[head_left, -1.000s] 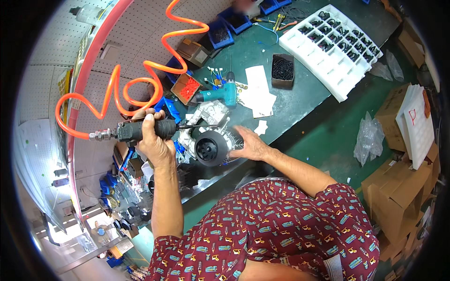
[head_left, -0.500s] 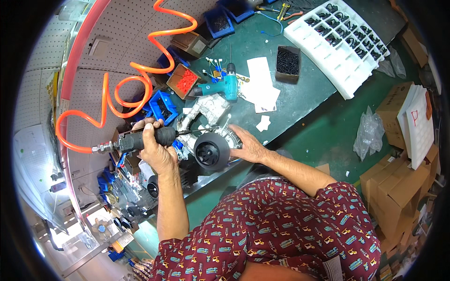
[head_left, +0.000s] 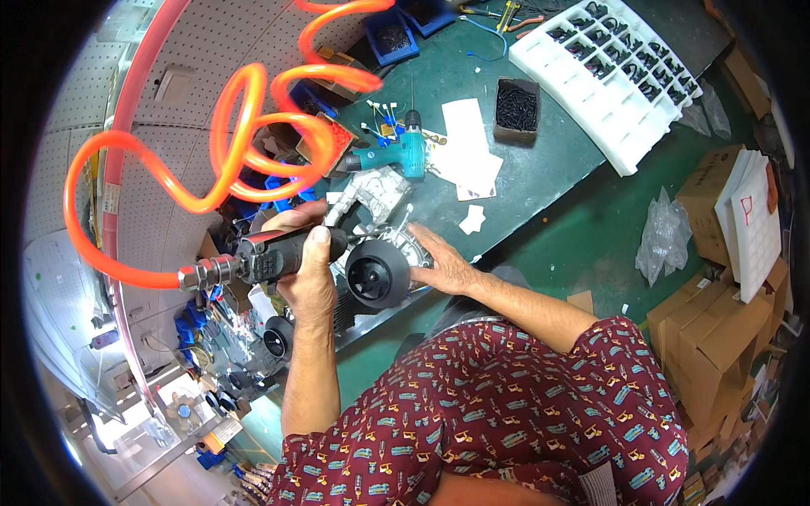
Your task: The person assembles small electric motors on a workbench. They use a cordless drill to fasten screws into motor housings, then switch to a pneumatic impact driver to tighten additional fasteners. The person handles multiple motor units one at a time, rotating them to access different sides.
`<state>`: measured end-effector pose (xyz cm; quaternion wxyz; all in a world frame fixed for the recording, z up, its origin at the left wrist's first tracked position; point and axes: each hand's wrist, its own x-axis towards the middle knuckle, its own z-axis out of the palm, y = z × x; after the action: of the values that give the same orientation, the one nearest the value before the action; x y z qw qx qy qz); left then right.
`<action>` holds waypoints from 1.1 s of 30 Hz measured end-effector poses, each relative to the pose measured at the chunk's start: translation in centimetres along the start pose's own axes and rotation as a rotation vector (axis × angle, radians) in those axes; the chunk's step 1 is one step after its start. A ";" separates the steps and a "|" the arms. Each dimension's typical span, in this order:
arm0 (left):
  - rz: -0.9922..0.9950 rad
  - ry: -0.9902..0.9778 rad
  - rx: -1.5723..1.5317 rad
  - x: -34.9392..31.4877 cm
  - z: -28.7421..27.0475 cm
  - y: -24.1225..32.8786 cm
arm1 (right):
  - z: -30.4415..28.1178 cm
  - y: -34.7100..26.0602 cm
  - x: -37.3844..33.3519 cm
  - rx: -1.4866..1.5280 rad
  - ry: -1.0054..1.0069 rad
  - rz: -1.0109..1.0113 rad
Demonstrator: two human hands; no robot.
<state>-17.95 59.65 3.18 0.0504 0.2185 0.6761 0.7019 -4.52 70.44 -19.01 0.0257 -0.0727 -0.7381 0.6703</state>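
My left hand (head_left: pixel 309 268) is wrapped round a black air screwdriver (head_left: pixel 263 256), which lies almost level with its slim bit pointing right. The bit reaches over a silver metal motor housing (head_left: pixel 408 246); whether its tip sits on a screw is too small to tell. At the front of this housing is a round black fan wheel (head_left: pixel 377 275) with curved blades. Closed on the housing's right side is my right hand (head_left: pixel 449 266), its fingers along the far edge and its thumb beside the black wheel.
An orange coiled hose (head_left: pixel 228 160) arches over the bench's left side. Behind the housing lie a pale metal casting (head_left: pixel 381 192) and a teal cordless drill (head_left: pixel 411 152). White paper (head_left: pixel 466 143), a box of black parts (head_left: pixel 516 110) and a white tray (head_left: pixel 609 139) are farther right.
My left hand has turned and lifted the screwdriver slightly. The orange hose has swung right and its coils bunched together. My right hand and the housing have barely moved.
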 end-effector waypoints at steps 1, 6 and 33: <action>0.008 -0.022 0.027 0.1 0.2 0.1 | 0.0 -0.2 0.0 0.006 -0.009 0.018; 0.048 -0.060 -0.037 0.0 1.1 -0.2 | 0.2 -0.6 0.0 0.039 -0.032 0.059; 0.166 0.152 -0.118 -6.3 -6.9 4.6 | 0.7 -4.5 -0.9 -0.040 0.115 -0.027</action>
<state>-13.85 50.57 6.24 -0.0465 0.2163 0.6151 0.7568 -4.06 69.18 -14.59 0.0756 -0.1014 -0.7496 0.6497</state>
